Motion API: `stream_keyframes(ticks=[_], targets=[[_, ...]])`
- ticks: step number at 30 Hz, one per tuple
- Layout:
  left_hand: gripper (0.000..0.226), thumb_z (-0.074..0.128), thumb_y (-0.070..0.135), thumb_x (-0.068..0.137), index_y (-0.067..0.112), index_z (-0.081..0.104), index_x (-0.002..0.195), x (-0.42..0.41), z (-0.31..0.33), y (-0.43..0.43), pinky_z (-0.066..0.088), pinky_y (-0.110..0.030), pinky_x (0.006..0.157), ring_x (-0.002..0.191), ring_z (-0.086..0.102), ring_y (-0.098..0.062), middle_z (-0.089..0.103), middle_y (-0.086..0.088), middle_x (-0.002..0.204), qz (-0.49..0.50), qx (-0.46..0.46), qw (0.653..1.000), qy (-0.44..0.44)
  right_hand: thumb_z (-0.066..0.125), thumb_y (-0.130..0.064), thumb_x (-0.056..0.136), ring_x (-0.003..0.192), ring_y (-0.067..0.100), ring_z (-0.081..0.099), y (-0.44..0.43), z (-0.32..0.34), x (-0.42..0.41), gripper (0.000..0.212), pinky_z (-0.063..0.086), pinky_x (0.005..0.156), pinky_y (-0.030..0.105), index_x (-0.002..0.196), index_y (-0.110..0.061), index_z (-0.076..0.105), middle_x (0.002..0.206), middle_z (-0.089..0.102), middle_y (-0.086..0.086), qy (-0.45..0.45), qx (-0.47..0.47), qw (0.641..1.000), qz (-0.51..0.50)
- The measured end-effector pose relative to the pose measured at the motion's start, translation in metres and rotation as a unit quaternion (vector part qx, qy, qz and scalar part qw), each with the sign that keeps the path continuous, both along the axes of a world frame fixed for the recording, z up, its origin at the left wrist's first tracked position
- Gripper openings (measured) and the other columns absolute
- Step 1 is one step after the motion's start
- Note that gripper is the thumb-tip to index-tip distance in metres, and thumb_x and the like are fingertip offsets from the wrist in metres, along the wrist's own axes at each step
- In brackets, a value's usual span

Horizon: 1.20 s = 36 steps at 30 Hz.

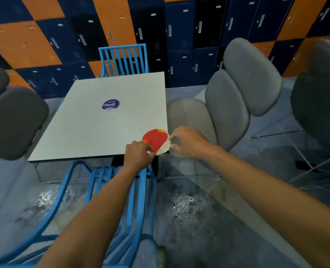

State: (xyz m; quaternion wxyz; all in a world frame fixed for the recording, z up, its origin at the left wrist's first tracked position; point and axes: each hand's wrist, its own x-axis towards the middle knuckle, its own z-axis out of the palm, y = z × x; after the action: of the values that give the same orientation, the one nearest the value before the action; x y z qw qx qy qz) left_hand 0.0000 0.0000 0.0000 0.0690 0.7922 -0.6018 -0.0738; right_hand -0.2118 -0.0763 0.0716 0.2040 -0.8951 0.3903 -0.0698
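A flat round piece, red with an orange patch and a white lower part, lies at the near right corner of the pale grey square table. My left hand pinches its near edge with curled fingers. My right hand pinches its right edge, just past the table's corner. Both forearms reach in from the bottom of the view.
A purple round sticker sits mid-table. One blue metal chair stands at the far side, another blue chair directly under my arms. Grey padded chairs flank the table on both sides. Orange and blue lockers line the back wall.
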Motion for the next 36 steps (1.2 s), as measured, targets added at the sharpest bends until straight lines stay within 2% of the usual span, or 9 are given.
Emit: stream_keyframes(ticks=[8,11,15,18,21,24,26,32,36], targets=[[0.029,0.080,0.042,0.092,0.021,0.083,0.112,0.036,-0.076,-0.046,0.052,-0.044,0.098,0.110,0.067,-0.033,0.079,-0.007,0.116,-0.036,0.044,0.998,0.037,0.068,-0.037,0.095,0.113,0.024,0.060,-0.017,-0.100,0.051,0.029,0.041,0.086,0.030,0.122,-0.026,0.070,0.124,0.066,-0.001,0.027,0.042,0.995,-0.088],[0.030,0.085,0.041,0.087,0.022,0.082,0.109,0.056,-0.108,-0.065,0.052,-0.044,0.097,0.110,0.066,-0.032,0.078,-0.005,0.116,-0.067,0.043,0.996,0.033,0.075,-0.038,0.091,0.108,0.025,0.061,-0.027,-0.142,0.080,0.031,0.050,0.087,0.036,0.119,-0.026,0.072,0.120,0.068,-0.001,0.034,0.042,0.992,-0.115],[0.032,0.086,0.040,0.085,0.022,0.082,0.111,0.079,-0.140,-0.080,0.048,-0.045,0.097,0.114,0.062,-0.032,0.075,-0.004,0.119,-0.113,0.034,0.993,0.008,0.078,-0.038,0.085,0.111,0.025,0.058,-0.043,-0.184,0.113,0.038,0.049,0.092,0.039,0.119,-0.024,0.071,0.122,0.067,0.001,0.073,-0.004,0.992,-0.107],[0.023,0.090,0.028,0.081,0.016,0.084,0.099,0.088,-0.154,-0.082,0.049,-0.047,0.086,0.105,0.065,-0.037,0.075,-0.008,0.108,-0.154,0.003,0.988,-0.006,0.080,-0.036,0.083,0.107,0.025,0.057,-0.050,-0.206,0.128,0.038,0.046,0.089,0.038,0.117,-0.021,0.071,0.117,0.067,0.002,0.115,-0.044,0.988,-0.097],[0.013,0.087,0.022,0.085,0.015,0.084,0.094,0.095,-0.165,-0.084,0.050,-0.046,0.079,0.097,0.066,-0.036,0.075,-0.009,0.100,-0.185,-0.039,0.982,-0.019,0.077,-0.029,0.085,0.107,0.025,0.055,-0.053,-0.218,0.136,0.031,0.043,0.090,0.038,0.113,-0.018,0.070,0.114,0.067,0.004,0.142,-0.081,0.982,-0.096],[0.018,0.074,0.030,0.097,0.015,0.081,0.104,0.099,-0.169,-0.087,0.047,-0.046,0.090,0.109,0.062,-0.033,0.072,-0.007,0.111,-0.182,-0.034,0.983,-0.016,0.070,-0.023,0.092,0.107,0.025,0.054,-0.055,-0.222,0.139,0.021,0.041,0.092,0.038,0.112,-0.017,0.071,0.114,0.066,0.004,0.134,-0.094,0.980,-0.115],[0.017,0.075,0.030,0.096,0.014,0.080,0.100,0.100,-0.167,-0.090,0.045,-0.046,0.092,0.110,0.061,-0.034,0.072,-0.008,0.110,-0.165,-0.040,0.985,0.008,0.067,-0.023,0.094,0.108,0.025,0.053,-0.058,-0.222,0.140,0.017,0.040,0.092,0.039,0.110,-0.019,0.074,0.115,0.067,0.002,0.137,-0.092,0.978,-0.126],[0.011,0.077,0.040,0.093,0.030,0.082,0.092,0.108,-0.148,-0.106,0.038,-0.041,0.094,0.108,0.058,-0.024,0.073,0.003,0.111,-0.115,-0.023,0.988,0.100,0.081,-0.034,0.083,0.098,0.017,0.048,-0.072,-0.201,0.133,0.007,0.035,0.084,0.035,0.090,-0.032,0.081,0.104,0.072,-0.009,0.115,-0.043,0.981,-0.151],[0.010,0.080,0.045,0.092,0.035,0.081,0.092,0.114,-0.116,-0.123,0.042,-0.044,0.095,0.112,0.061,-0.024,0.074,0.002,0.116,-0.088,-0.008,0.986,0.138,0.085,-0.030,0.079,0.096,0.019,0.052,-0.088,-0.173,0.136,0.005,0.032,0.079,0.033,0.082,-0.033,0.080,0.095,0.074,-0.008,0.055,-0.008,0.979,-0.196]])
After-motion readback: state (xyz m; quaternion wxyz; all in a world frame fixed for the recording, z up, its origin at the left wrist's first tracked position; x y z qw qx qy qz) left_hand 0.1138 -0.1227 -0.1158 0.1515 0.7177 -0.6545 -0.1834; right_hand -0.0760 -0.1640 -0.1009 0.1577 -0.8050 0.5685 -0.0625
